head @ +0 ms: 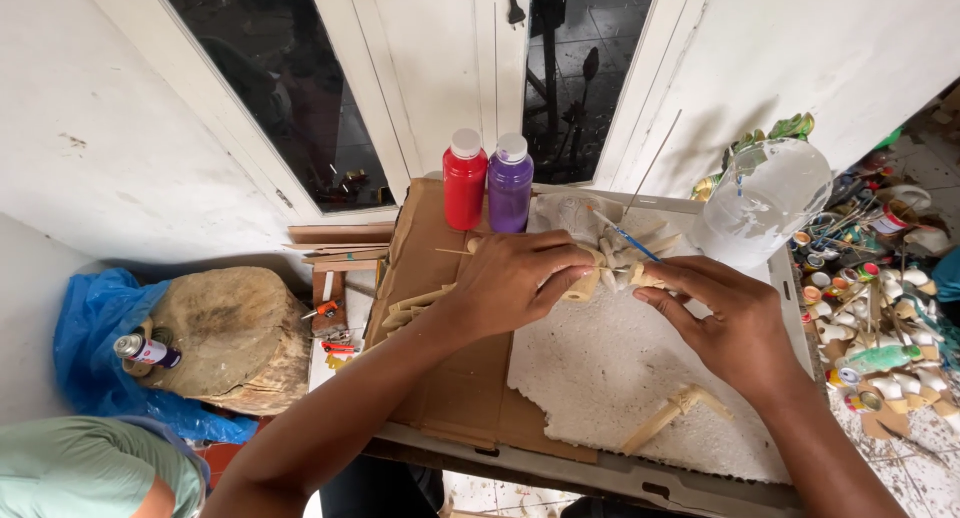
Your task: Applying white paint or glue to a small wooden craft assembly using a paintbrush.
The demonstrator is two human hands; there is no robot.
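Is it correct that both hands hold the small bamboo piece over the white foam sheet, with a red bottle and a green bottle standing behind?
Not quite. In the head view the bottle beside the red bottle is a purple bottle, not green. The left hand and right hand do hold the bamboo piece over the white foam sheet.

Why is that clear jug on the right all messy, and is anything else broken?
The clear jug is smeared inside with white, with blue flecks. The white foam slab under the hands has a ragged, chipped edge, and the cardboard sheet below it looks worn. Nothing looks freshly spilled.
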